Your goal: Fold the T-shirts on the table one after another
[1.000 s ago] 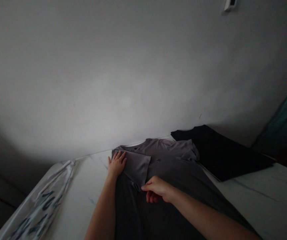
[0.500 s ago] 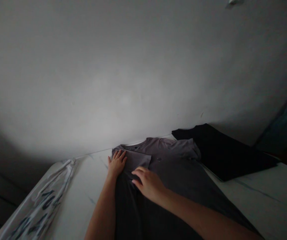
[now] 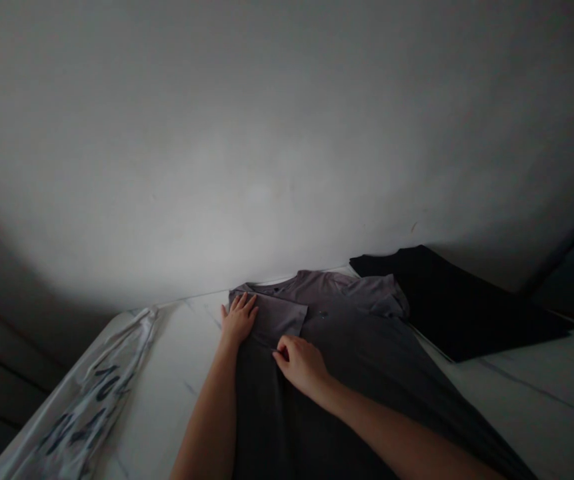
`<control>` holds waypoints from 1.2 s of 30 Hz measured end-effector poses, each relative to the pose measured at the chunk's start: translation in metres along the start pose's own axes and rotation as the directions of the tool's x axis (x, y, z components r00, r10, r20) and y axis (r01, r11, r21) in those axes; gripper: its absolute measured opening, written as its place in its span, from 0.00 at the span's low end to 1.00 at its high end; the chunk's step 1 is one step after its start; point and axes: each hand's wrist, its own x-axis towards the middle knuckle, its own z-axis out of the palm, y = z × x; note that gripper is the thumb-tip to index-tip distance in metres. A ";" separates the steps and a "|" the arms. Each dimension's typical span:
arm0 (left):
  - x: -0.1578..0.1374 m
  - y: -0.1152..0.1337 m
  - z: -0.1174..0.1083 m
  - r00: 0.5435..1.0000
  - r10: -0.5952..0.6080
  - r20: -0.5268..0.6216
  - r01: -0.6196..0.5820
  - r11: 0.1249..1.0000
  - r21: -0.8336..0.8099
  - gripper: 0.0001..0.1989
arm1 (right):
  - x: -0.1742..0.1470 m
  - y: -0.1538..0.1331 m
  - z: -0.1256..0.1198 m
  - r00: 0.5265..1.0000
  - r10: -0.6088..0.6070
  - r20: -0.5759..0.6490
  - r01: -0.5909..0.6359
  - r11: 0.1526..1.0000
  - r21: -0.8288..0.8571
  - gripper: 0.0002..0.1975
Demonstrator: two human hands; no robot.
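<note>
A dark grey T-shirt (image 3: 347,360) lies spread on the table, its neckline toward the wall. Its left side is folded inward, so that sleeve lies flat across the chest; the right sleeve still points outward. My left hand (image 3: 239,319) rests on the folded left shoulder with fingers spread and flat. Just below the folded sleeve, my right hand (image 3: 301,360) pinches the shirt's fabric between thumb and fingers near the folded edge.
Folded black cloth (image 3: 457,303) lies to the right, partly beside the grey sleeve. At the left edge is a white garment (image 3: 91,400) with dark lettering. A pale wall (image 3: 267,167) rises directly behind the white marbled table (image 3: 171,373).
My right hand's fingers have closed from a loose, parted pose into a pinch on the shirt. My left hand stays on the shoulder. The view has shifted slightly.
</note>
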 end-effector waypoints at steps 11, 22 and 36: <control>0.001 -0.001 0.002 1.000 -0.002 -0.004 0.002 1.000 -0.006 0.23 | -0.008 -0.008 0.002 0.939 -0.335 -0.075 0.314 0.927 -0.205 0.15; 0.002 0.000 0.005 1.000 0.011 0.000 -0.011 1.000 -0.012 0.24 | -0.028 0.006 0.013 0.808 -0.566 0.164 0.588 0.794 -0.153 0.35; -0.058 0.049 -0.019 0.980 0.197 -0.043 -0.185 0.964 0.192 0.26 | -0.152 0.006 -0.013 0.603 -0.721 0.341 0.698 0.684 0.211 0.36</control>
